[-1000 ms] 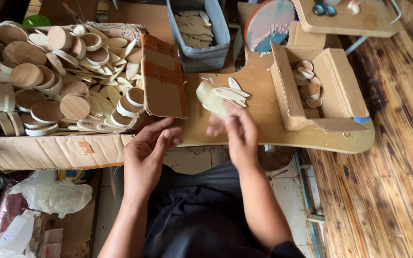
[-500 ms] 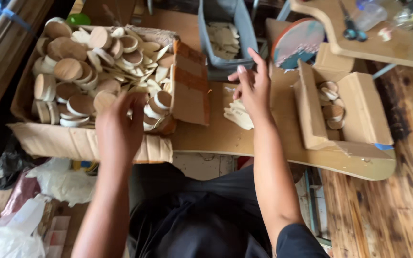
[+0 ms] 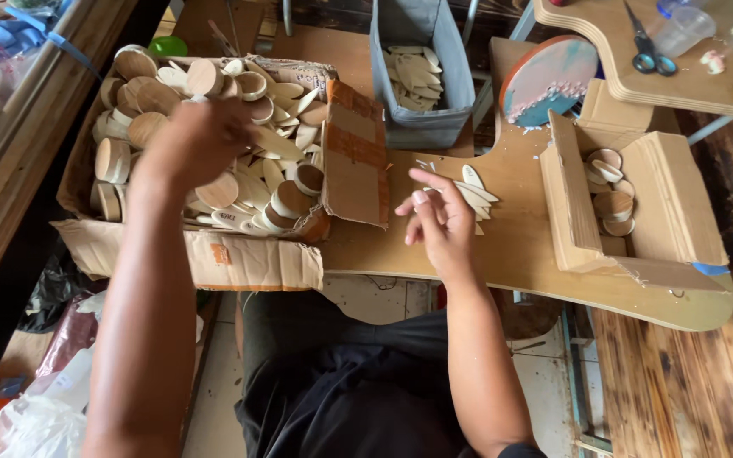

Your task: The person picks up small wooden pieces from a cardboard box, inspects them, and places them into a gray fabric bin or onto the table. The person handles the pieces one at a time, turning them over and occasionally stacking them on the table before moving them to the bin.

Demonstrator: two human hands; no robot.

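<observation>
L hand (image 3: 201, 140) blurred in cardboard box (image 3: 214, 259) among round wooden lids (image 3: 214, 191), grip can't tell; R hand (image 3: 439, 220) loose, empty by leaf-shaped slips (image 3: 472, 193) – blind grab could spill lids

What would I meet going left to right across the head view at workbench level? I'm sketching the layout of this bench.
Cardboard box of round wooden discs → left hand reaching into it → right hand → small pile of leaf-shaped wooden pieces → open wooden holder with a few discs.
</observation>
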